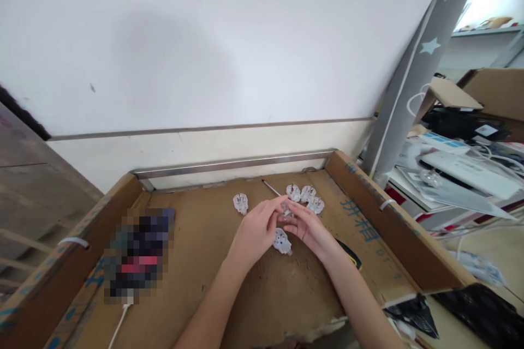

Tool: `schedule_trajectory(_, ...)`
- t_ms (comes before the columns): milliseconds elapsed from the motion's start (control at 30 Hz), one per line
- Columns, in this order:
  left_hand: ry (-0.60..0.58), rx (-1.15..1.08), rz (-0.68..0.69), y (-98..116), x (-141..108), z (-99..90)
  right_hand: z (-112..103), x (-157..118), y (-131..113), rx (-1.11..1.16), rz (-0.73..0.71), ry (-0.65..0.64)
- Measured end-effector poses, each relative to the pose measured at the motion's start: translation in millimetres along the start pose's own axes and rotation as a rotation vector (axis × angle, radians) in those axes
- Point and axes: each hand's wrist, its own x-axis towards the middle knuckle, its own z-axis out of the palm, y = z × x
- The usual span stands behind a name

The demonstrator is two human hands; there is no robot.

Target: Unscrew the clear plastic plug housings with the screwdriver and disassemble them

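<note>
Over the middle of the cardboard, my left hand [257, 226] and my right hand [306, 224] meet with bent fingers around a small translucent plug part [286, 209]. Fingers cover most of it. Just below the fingertips lies a clear white plug piece [281, 241] with holes in its face. Beyond my right hand, plugs with metal pins form a cluster: one plug [293, 192], a second plug [308, 193] and a third plug [315, 205]. Another plug [240, 203] lies apart, left of my hands. A thin metal rod with a dark tip [271, 187] points away behind my fingers.
Cardboard walls, one at the right [380, 212], border the work surface. A black and yellow object [350, 255] is partly behind my right forearm. On the left lies a pixelated dark object [141, 251] with a white cable [118, 324]. Packages and papers [470, 169] clutter the right side.
</note>
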Motion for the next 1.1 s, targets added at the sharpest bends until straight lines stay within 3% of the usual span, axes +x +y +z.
schedule_trajectory(267, -0.041, 0.032, -0.016, -2, -2, 2.7, 0, 0, 1, -0.030, 0.030, 0.007)
schedule_trajectory(500, 0.012, 0.012, -0.070, 3, -1, 1.1, -3, -1, -1, 0.038, 0.036, -0.017)
schedule_trajectory(667, -0.050, -0.058, -0.096, 7, -1, 1.6, 1, -3, -4, 0.051, 0.032, -0.025)
schedule_trajectory(867, 0.093, 0.087, -0.065, 5, 0, 3.1, -9, 1, -9, 0.120, -0.214, 0.197)
schedule_trajectory(967, -0.025, 0.247, -0.030, 4, 2, 13.4, -14, 2, -12, 0.152, -0.308, 0.294)
schedule_trajectory(1100, -0.200, 0.409, -0.037, 6, 7, 36.1, -11, 1, -13, 0.168, -0.332, 0.321)
